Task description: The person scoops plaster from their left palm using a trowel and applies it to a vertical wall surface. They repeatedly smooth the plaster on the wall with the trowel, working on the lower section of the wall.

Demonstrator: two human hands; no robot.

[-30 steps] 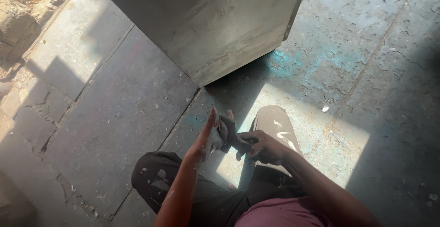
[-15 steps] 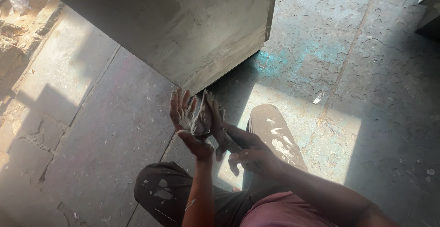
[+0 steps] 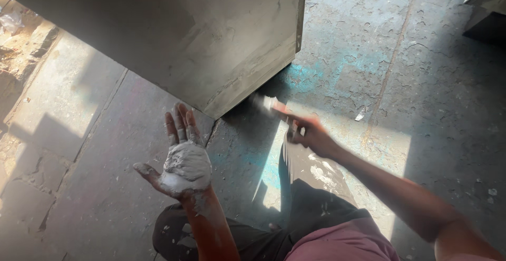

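My left hand (image 3: 182, 158) is held palm up with fingers spread, and a lump of grey-white putty (image 3: 187, 167) lies in the palm. My right hand (image 3: 311, 133) is blurred with motion and grips a small putty knife (image 3: 274, 105) whose blade points at the lower corner of a large grey metal cabinet (image 3: 211, 45). The blade is close to the cabinet's bottom edge; whether it touches is unclear. The cabinet fills the upper left and stands on the concrete floor (image 3: 411, 81).
My dark-trousered legs (image 3: 311, 197), spotted with white, are folded below the hands. Cracked paving and rubble (image 3: 26, 55) lie at the left. Another grey box corner (image 3: 487, 2) shows at the top right. A blue-green stain (image 3: 311, 76) marks the floor.
My two hands were together over the putty; now the right has swung away to the cabinet's corner with the knife, while the left has opened palm up and dropped lower left.
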